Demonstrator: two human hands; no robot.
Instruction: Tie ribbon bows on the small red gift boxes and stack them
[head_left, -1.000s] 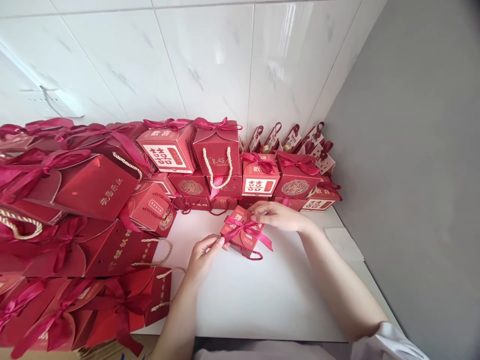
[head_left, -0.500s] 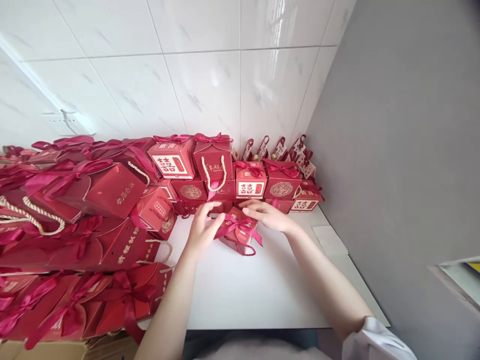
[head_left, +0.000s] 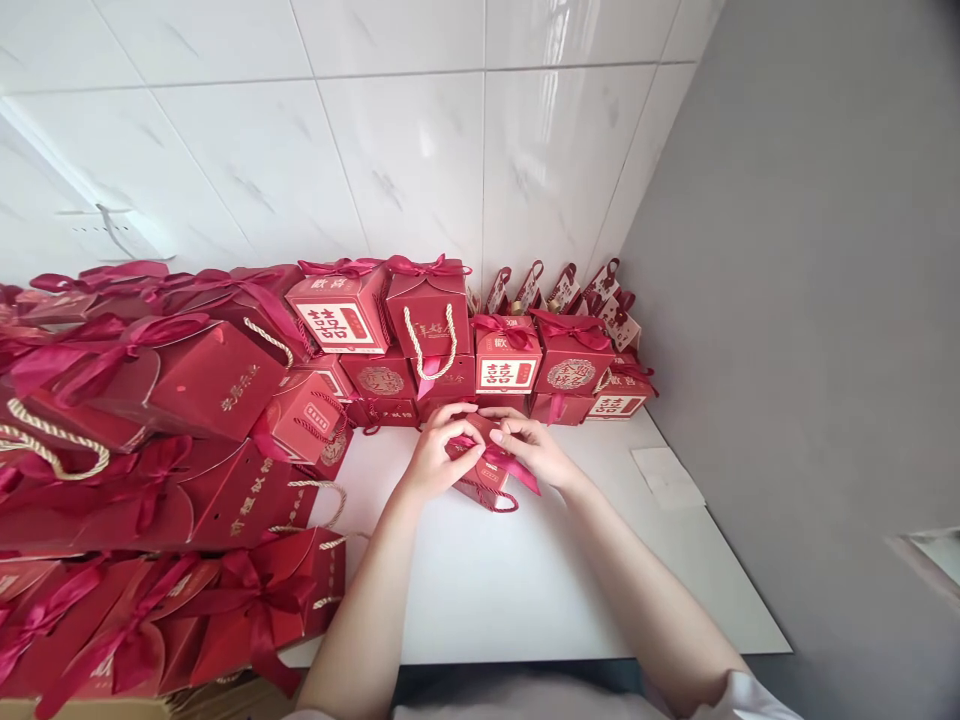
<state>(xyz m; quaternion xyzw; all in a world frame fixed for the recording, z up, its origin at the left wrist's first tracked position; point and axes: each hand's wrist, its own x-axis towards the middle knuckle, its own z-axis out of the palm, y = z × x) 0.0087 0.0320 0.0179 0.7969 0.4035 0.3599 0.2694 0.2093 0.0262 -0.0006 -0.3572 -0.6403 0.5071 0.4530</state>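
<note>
A small red gift box [head_left: 487, 487] tied with a magenta ribbon bow [head_left: 520, 470] rests on the white table, its red cord handle [head_left: 501, 503] facing me. My left hand [head_left: 442, 450] is at the bow's left side, thumb and index finger closed on the ribbon. From the right, my right hand [head_left: 534, 448] bends over the box; its thumb and fingers close on the bow's other side. Both hands hide much of the bow and the box top. One ribbon tail hangs out below my right hand.
Red boxes with ribbons [head_left: 255, 390] are piled high on the left. Behind my hands, more stacked boxes [head_left: 508, 360] line the tiled wall [head_left: 405, 150]. A white switch plate [head_left: 667, 477] lies near the table's right edge, beside a grey wall [head_left: 795, 300].
My left hand has moved right, onto the ribbon, and its fingers have closed. My right hand's fingers have curled in at the bow. The box stays in about the same place.
</note>
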